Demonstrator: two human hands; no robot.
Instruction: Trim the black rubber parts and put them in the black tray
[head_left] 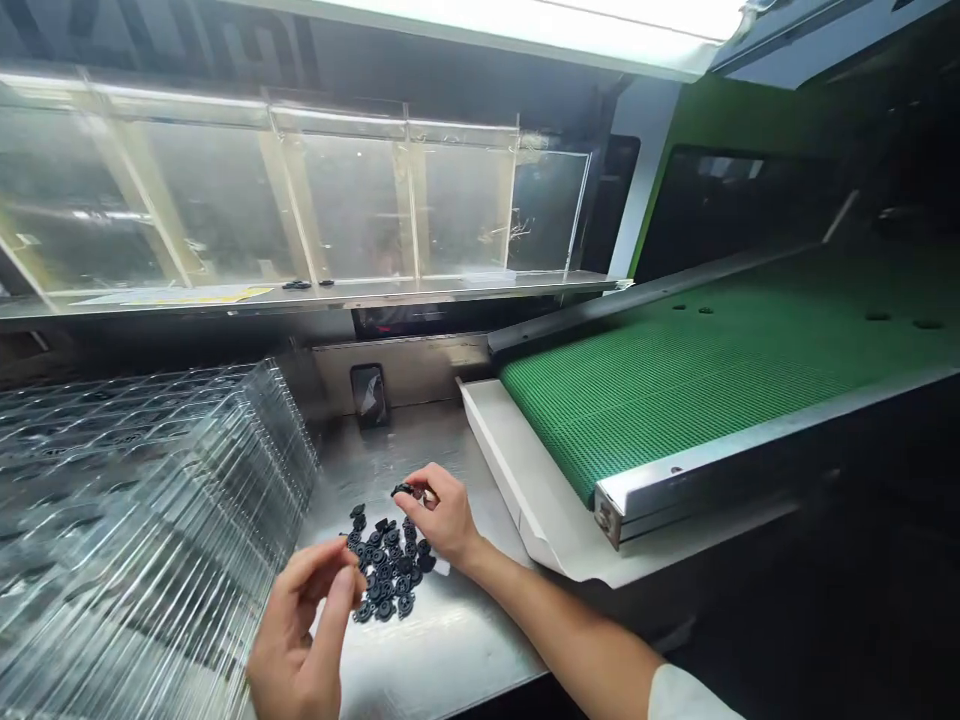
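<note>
Near lower centre, the right hand [442,515] pinched a black part [403,489] near the pile [384,572], likely needing steady fingertips; the left hand [296,640] curled, any grip unclear.

Factory workstation beside green conveyor [720,350]

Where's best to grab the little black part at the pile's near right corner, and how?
Probably pinch that black part by its rim, from above and the near right: it's small, lies low on the metal table, and the pile crowds its far and left sides.
</note>
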